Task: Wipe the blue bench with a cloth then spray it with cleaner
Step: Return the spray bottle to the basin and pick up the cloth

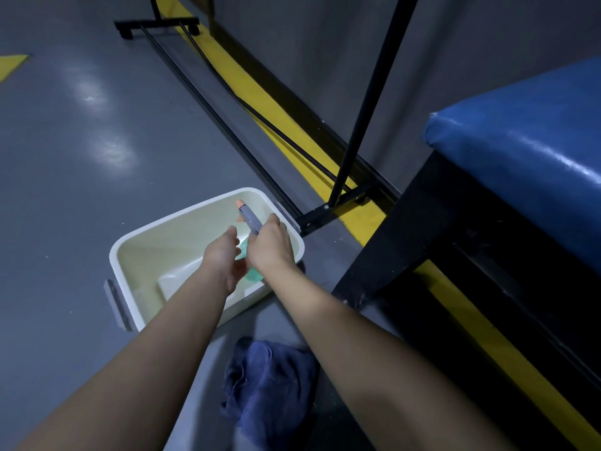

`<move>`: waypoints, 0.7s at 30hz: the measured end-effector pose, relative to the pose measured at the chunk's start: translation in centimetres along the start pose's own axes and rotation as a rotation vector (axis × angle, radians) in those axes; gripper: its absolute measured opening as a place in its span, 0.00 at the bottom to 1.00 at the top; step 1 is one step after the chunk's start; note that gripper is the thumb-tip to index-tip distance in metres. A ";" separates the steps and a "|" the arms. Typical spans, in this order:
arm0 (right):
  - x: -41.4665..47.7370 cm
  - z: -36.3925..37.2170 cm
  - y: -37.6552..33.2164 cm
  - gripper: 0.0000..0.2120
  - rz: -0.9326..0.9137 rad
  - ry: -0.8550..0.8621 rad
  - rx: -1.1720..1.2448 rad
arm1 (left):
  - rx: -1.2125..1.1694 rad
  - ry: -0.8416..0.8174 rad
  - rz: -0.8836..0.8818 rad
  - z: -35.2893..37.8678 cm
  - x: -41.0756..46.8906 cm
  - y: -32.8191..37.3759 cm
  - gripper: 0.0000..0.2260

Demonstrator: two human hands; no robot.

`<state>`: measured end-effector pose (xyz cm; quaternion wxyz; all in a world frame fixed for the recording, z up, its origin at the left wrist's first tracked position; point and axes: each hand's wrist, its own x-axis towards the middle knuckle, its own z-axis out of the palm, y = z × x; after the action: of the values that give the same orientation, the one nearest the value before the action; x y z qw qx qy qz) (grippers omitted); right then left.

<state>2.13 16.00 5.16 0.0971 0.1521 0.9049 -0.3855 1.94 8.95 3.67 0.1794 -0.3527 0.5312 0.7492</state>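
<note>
from my remote seat i take the white tub [162,242] on the grey floor as my landmark; both hands are over its open top. my right hand [270,245] is at the tub's far right corner, fingers curled tight round the neck of the spray bottle [250,219]. the bottle's grey head and orange nozzle stick out past the knuckles toward the tub's far wall, and its green body shows below the hand, inside the tub's rim. i cannot tell whether the bottle's base touches the tub's bottom. my left hand [224,255] is just beside the bottle, toward the tub's middle, palm turned to the bottle, fingers loose and spread, holding nothing. i cannot tell whether it touches the green body.

the blue cloth [266,385] lies crumpled on the floor just on the near side of the tub, between my two forearms, in neither hand. the blue bench [520,131] stands to the right of the tub, its padded top glossy above a black base. a black stand [367,102] has its foot just beyond the tub's far right corner, on a yellow floor stripe [247,89] that runs past the tub's far side. a grey handle [115,304] sits on the tub's near left end.
</note>
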 end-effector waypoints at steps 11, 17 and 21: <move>-10.0 1.1 10.9 0.11 -0.135 0.468 0.301 | 0.881 0.011 1.467 -3.6 -7.5 -9.5 0.10; -11.0 5.4 17.7 0.06 0.464 0.301 0.291 | 1.236 -0.004 0.829 -8.0 -5.3 -18.2 0.14; -10.0 9.5 22.8 0.14 0.679 0.084 0.476 | 1.385 0.107 0.405 -7.8 -5.4 -19.2 0.27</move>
<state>19.97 22.07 -13.63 0.1440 0.4757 0.6921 -0.5234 20.65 9.49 -6.81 0.1929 -0.0890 0.9470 0.2411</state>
